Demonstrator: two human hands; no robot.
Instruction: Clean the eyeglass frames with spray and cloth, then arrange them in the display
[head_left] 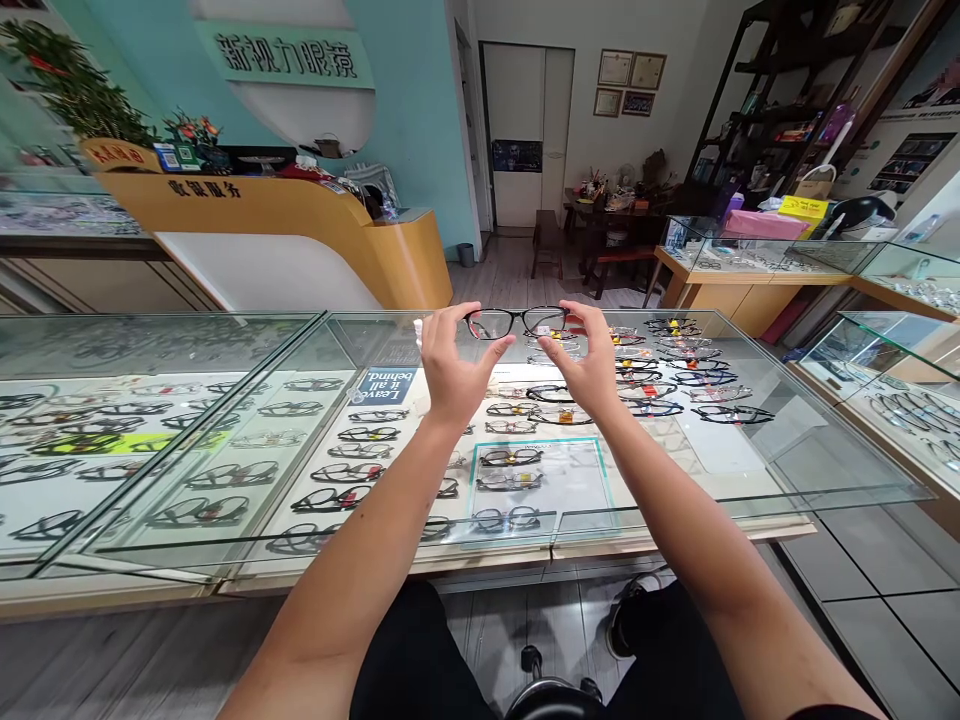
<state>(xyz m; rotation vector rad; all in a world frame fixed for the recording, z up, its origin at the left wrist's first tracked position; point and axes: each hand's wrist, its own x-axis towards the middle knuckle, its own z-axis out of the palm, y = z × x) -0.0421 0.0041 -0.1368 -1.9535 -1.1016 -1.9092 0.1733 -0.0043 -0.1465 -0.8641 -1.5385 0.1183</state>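
Note:
A pair of eyeglasses with a dark frame is held up above the glass display case, lenses facing across the counter. My left hand grips its left end between thumb and fingers. At the other end, my right hand pinches the frame the same way. Both arms reach forward over the case. A small white object shows beside my left fingers; I cannot make out what it is. Beneath my hands, rows of eyeglasses lie inside the display case.
A blue printed card lies among the frames in the case. Beyond stands a curved orange reception counter. More glass showcases line the right side. A wooden bench and table are at the back. A stool base is below me.

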